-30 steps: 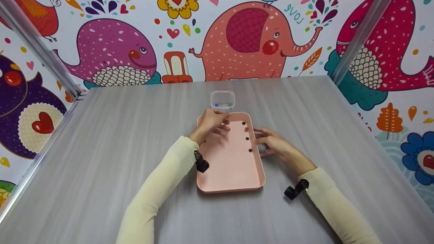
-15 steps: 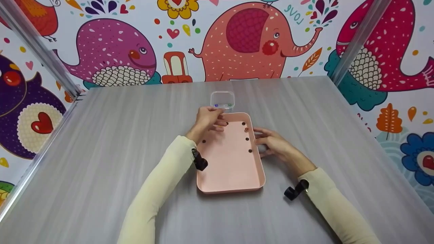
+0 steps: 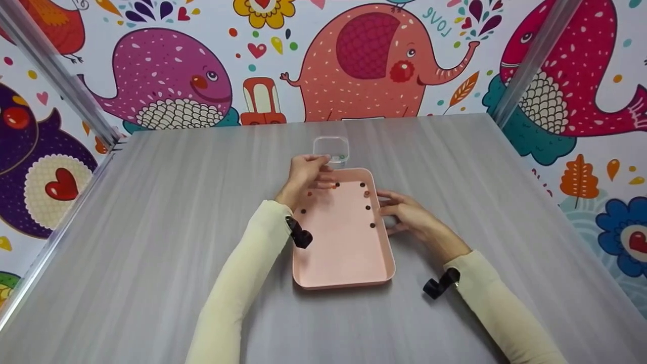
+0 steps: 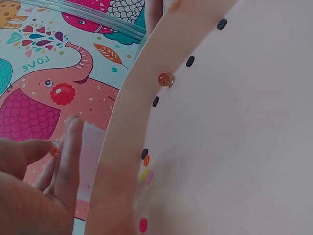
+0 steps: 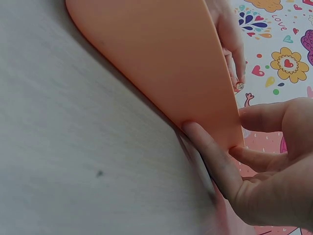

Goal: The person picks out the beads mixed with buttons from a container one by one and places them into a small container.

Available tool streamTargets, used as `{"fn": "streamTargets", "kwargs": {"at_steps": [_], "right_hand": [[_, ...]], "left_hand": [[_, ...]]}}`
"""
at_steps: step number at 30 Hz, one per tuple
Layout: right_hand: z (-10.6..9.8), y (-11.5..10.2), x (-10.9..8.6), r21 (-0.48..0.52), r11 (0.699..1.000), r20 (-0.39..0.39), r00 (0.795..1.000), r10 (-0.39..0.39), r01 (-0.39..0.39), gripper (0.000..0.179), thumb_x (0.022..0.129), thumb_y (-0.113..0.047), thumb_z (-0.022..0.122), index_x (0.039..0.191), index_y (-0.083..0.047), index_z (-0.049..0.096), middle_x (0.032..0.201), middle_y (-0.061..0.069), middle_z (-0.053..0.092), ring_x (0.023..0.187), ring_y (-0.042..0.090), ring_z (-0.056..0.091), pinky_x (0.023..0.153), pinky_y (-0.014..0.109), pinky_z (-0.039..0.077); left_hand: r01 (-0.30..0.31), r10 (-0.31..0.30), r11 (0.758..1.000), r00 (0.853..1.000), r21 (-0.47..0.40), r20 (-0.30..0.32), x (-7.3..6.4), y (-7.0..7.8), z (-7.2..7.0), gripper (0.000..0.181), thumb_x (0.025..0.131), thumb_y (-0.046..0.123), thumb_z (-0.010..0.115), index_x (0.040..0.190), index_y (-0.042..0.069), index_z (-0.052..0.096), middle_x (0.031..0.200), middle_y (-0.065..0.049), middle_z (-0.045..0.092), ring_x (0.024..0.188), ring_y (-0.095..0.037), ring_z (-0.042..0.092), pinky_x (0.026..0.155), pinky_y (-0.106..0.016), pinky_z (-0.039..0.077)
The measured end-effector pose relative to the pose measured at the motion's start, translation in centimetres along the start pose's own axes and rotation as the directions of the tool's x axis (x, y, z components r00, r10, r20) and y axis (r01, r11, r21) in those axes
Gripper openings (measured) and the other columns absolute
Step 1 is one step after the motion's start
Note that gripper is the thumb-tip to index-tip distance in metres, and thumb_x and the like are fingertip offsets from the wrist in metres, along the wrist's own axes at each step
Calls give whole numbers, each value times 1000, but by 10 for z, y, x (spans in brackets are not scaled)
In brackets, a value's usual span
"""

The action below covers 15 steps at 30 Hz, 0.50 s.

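Note:
In the head view my left hand [image 3: 306, 172] hovers over the far left corner of the pink tray [image 3: 341, 253], near the clear plastic container [image 3: 331, 144]. Its thumb and index finger pinch a small clear-and-orange bead [image 4: 55, 149], which shows in the left wrist view. The right hand [image 3: 409, 212] holds the tray's right side, with fingers against the outer wall and a fingertip over the rim. Along the tray's inner edges lie several dark beads [image 4: 190, 61], an amber bead [image 4: 166, 80] and a pink bead [image 4: 143, 225].
The clear container stands just beyond the tray and holds a few small beads [image 3: 341, 156], partly hidden by my left hand. A grey table [image 3: 202, 202] spreads around the tray. Behind it rises a wall [image 3: 283, 60] printed with cartoon animals, with metal posts [image 3: 536, 65] at the corners.
My left hand has moved slightly forward and left, toward the clear container. Beads at the tray's far left side have come into sight. The right hand and the tray stay put.

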State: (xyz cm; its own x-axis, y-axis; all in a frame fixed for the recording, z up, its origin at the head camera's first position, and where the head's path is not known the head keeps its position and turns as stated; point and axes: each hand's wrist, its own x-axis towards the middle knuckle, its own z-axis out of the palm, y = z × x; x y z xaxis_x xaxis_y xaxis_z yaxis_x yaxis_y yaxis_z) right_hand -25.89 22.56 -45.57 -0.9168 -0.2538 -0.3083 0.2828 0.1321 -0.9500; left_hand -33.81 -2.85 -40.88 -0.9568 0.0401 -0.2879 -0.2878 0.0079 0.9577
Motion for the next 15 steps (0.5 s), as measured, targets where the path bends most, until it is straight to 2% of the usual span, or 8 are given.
{"fn": "streamTargets", "kwargs": {"at_steps": [5, 12, 15], "right_hand": [[1, -1, -2, 4, 1000, -2, 1000, 8, -8, 70, 104, -3, 59, 170, 1, 35, 162, 29, 47, 118, 25, 68, 80, 41, 69], [1, 0, 1, 7, 1000, -2, 1000, 16, -16, 69, 104, -3, 58, 169, 1, 35, 161, 29, 48, 119, 25, 66, 81, 41, 69], [1, -1, 1, 3, 1000, 12, 1000, 14, -14, 68, 104, -2, 57, 169, 0, 37, 164, 29, 47, 121, 27, 67, 81, 41, 68]], "left_hand": [[9, -9, 1000, 1000, -13, -13, 3, -3, 1, 35, 113, 21, 66, 138, -3, 72, 111, -19, 80, 74, -20, 81, 77, -40, 69], [-17, 16, 1000, 1000, -16, -25, 6, -4, 0, 35, 113, 23, 66, 138, -1, 71, 127, -23, 78, 87, -25, 83, 72, -33, 70], [-18, 17, 1000, 999, -19, -31, 8, -5, -1, 33, 112, 23, 67, 137, 1, 71, 128, -23, 78, 88, -24, 82, 73, -34, 70]]}}
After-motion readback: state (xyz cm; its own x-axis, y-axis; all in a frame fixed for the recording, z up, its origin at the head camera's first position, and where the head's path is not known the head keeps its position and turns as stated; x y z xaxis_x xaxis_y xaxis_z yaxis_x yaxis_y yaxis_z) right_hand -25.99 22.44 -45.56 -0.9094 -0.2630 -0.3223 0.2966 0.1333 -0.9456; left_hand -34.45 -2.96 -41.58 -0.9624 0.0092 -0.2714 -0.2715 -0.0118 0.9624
